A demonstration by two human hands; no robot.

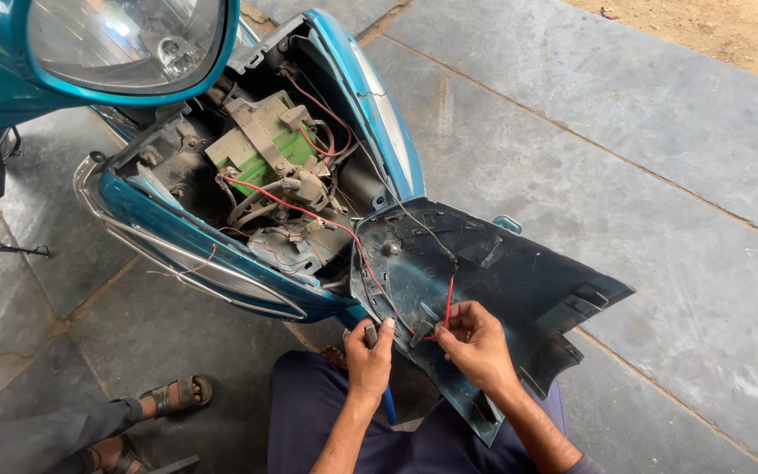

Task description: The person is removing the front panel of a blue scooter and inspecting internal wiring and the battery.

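Observation:
A teal scooter [379,123] stands with its front cover taken off, so a green battery [261,149] and loose wiring show inside. The removed dark panel [519,281] lies inner side up across my lap. A red wire [326,218] runs from the battery bay down to the panel. My right hand [477,344] pinches the end of the red wire against the panel's near edge. My left hand [368,355] grips a small dark connector [370,333] just left of it.
The scooter's headlight [125,39] is at the top left. Another person's sandalled foot [173,395] and grey trouser leg are at the lower left. Grey stone slabs [660,132] cover the floor, with bare earth at the top right.

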